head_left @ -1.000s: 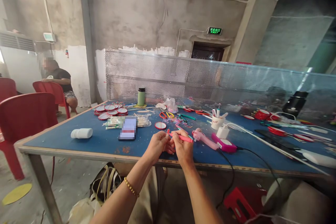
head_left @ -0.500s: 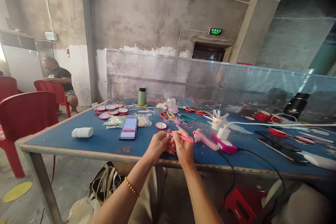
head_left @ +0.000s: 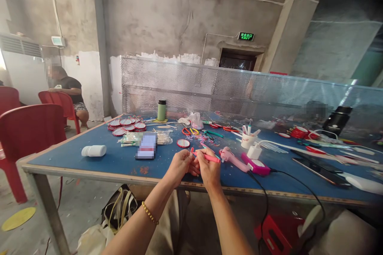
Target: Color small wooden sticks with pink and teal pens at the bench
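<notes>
My right hand (head_left: 209,167) is closed around a pink pen (head_left: 213,158), whose tip points left toward my other hand. My left hand (head_left: 180,164) is pinched, with a small pinkish piece (head_left: 192,150) showing at the fingertips; its kind is too small to tell. Both hands meet above the front edge of the blue table (head_left: 119,165). Just beyond them lies a small round red-rimmed disc (head_left: 183,143). A pink glue gun (head_left: 235,159) rests right of my right hand, beside a magenta box (head_left: 257,166) with cords.
Left of my hands are a phone (head_left: 146,146), bagged sticks (head_left: 128,138), a white bottle (head_left: 94,151) and stacked red-rimmed discs (head_left: 127,122). Farther back stand a green tumbler (head_left: 162,110), pliers (head_left: 191,131) and a white cup of pens (head_left: 249,140). A person (head_left: 67,87) sits at far left.
My hands and the pen stay nearly in place. At the right of the table, the white cord and items near it have shifted slightly.
</notes>
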Tool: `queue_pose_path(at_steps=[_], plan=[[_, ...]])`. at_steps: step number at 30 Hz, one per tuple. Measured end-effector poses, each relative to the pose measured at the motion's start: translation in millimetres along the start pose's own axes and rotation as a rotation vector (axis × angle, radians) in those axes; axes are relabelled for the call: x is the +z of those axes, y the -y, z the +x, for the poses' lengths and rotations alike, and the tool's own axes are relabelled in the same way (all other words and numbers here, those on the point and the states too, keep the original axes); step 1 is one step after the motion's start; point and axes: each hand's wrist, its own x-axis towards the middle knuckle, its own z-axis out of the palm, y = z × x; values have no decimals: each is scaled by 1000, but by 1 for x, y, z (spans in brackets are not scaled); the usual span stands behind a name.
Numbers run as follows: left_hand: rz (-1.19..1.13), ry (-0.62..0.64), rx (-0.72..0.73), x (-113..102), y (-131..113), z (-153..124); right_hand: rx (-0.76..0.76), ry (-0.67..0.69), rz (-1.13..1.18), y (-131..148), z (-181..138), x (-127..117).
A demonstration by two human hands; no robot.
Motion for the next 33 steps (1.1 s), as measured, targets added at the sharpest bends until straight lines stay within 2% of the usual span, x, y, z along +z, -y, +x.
queue_pose_path(at_steps=[7,33], plan=[[5,2,7,1,-1,-1,9,-35,36,-2,-1,1],[4,-4,10,1,-1,-1,5,-13,22,-1,0,1]])
